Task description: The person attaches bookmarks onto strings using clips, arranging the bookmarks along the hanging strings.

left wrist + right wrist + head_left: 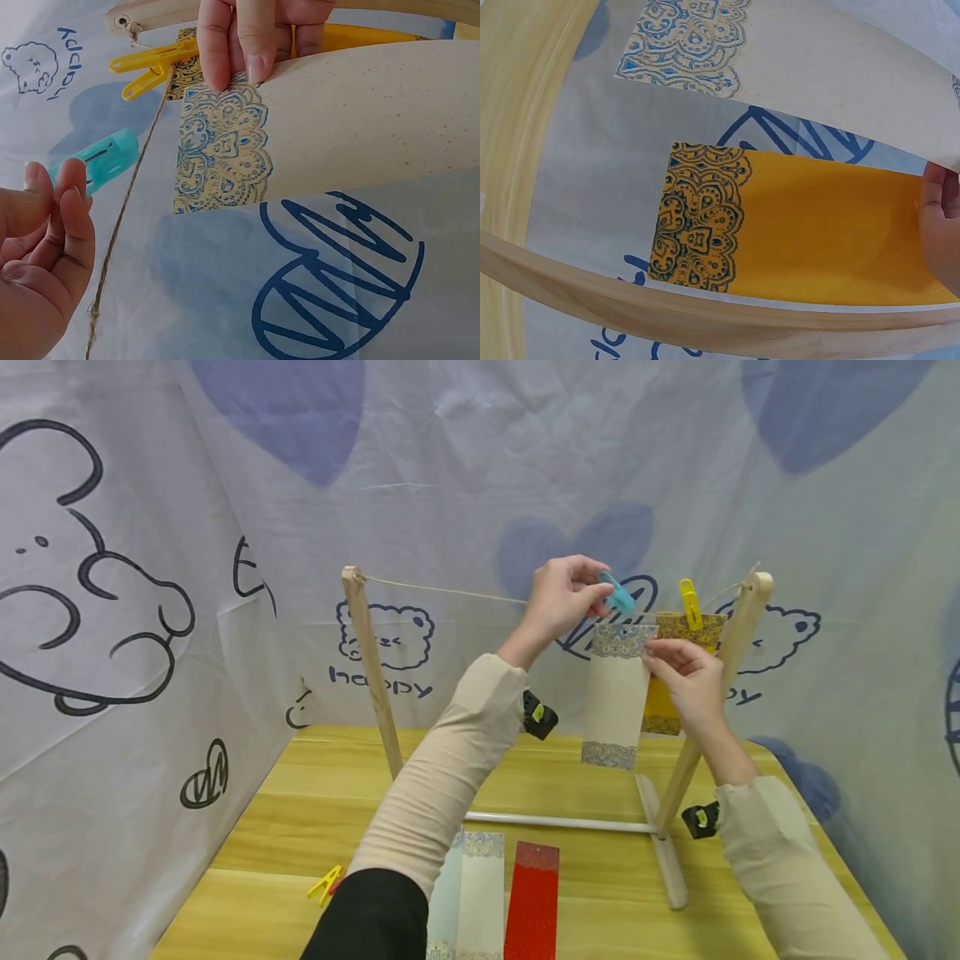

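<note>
The cream card (612, 702) has blue lace (221, 150); one clip (335, 886) seems red.

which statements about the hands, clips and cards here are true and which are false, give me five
1. The left hand pinches a light-blue clip. True.
2. The right hand holds the red card. False: it holds a cream card with patterned ends; the red card lies on the table.
3. A yellow clip is fastened to the orange-yellow card. True.
4. The light-blue clip is clamped onto the cream card. False: the left wrist view shows them apart.
5. A string runs between two wooden posts. True.
</note>
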Demonstrator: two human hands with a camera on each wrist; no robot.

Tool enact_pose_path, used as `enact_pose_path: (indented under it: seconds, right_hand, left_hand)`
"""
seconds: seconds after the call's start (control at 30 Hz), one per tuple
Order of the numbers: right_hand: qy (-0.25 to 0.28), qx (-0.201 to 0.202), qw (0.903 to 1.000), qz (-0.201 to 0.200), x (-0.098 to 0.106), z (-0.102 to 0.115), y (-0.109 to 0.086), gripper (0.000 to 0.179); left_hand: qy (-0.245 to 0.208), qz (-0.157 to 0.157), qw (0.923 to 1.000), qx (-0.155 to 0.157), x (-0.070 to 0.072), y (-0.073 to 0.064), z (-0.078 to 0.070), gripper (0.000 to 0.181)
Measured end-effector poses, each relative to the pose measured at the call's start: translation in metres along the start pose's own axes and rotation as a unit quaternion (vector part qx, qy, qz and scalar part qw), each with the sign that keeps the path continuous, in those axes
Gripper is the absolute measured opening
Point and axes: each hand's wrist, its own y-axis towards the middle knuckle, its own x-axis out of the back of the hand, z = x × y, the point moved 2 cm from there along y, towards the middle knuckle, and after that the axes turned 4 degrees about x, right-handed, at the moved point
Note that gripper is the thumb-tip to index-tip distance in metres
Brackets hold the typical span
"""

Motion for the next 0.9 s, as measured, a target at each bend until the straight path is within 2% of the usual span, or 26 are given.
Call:
enact_pose_path:
  seconds: [0.23,0.6,0.9]
  right_hand:
    - [0.023,-0.002,0.9997,-0.003,0.0010,-0.0020,0.0011,0.019]
    - [0.002,-0.003,1.0000,0.002,0.0021,-0.0006,-0.0010,0.013]
    - [0.019,0.001,0.9998,-0.002,0.0011,0.0003,-0.0013,0.015]
  left_hand:
    - [0.026,-0.003,0.9996,-0.010,-0.0022,-0.0009,-0.0027,0.022]
    - [0.066,-0.024,0.9973,-0.019,-0.0039,0.0001,-0.0024,0.016]
    - [0.083,-0.035,0.9954,-0.032,-0.0067,0.0025,-0.0028,0.012]
